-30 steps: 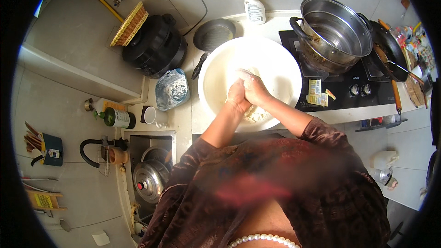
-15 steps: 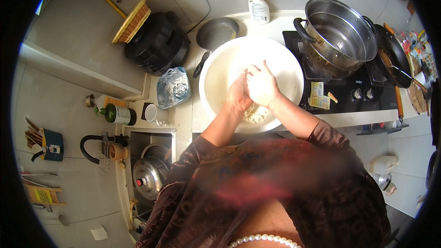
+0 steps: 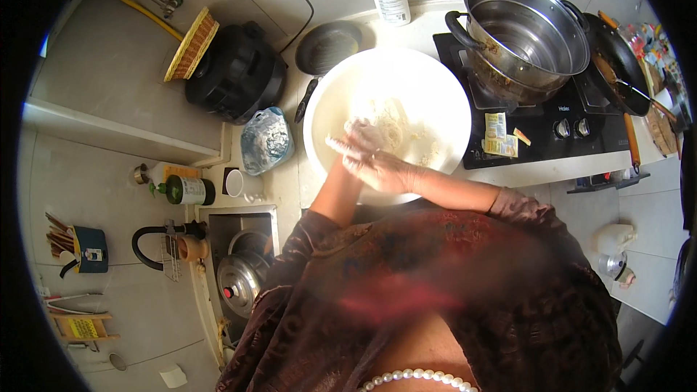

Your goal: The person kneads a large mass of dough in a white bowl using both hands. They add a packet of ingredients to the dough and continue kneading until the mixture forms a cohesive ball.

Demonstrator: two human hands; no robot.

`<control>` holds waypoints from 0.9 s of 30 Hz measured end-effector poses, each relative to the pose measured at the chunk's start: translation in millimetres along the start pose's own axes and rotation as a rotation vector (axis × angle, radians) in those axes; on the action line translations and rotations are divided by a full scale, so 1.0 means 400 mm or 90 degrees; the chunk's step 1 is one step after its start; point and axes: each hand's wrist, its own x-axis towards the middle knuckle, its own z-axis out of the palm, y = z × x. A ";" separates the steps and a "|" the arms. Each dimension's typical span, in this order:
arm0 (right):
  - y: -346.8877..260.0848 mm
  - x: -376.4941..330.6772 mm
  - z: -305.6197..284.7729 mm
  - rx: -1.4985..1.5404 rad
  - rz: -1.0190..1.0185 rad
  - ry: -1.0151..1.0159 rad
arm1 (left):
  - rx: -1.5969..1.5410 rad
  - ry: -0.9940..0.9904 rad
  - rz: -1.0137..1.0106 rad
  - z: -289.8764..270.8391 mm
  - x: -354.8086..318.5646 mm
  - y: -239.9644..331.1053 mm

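The open right hand [image 3: 379, 171] lies across the left hand [image 3: 365, 133], whose grip I can't tell, likely for rubbing; touching the pale crumbly flour [image 3: 393, 129] ahead in the round white bowl [image 3: 449, 101] needs reaching forward.

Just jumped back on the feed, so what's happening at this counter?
A person's bare right hand lies across their bare left hand, both smeared with pale residue, over the near left side of a large round white basin. Crumbly, pale floury mixture lies inside. Left of the basin sits a translucent blue plastic container of white powder; right, a big steel pot stands on a black glass hob.
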 end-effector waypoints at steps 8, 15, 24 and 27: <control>0.077 0.063 -0.021 0.366 -0.025 0.286 | -0.614 -0.230 -0.303 0.055 -0.038 -0.048; 0.098 0.111 -0.061 0.760 -0.079 0.416 | -0.042 -0.150 -0.041 0.126 -0.125 -0.044; 0.036 0.048 -0.011 0.052 -0.100 0.228 | 0.036 0.015 0.166 0.013 0.020 -0.041; 0.033 0.031 0.006 0.100 -0.093 0.254 | -0.101 -0.154 0.057 -0.028 0.043 -0.008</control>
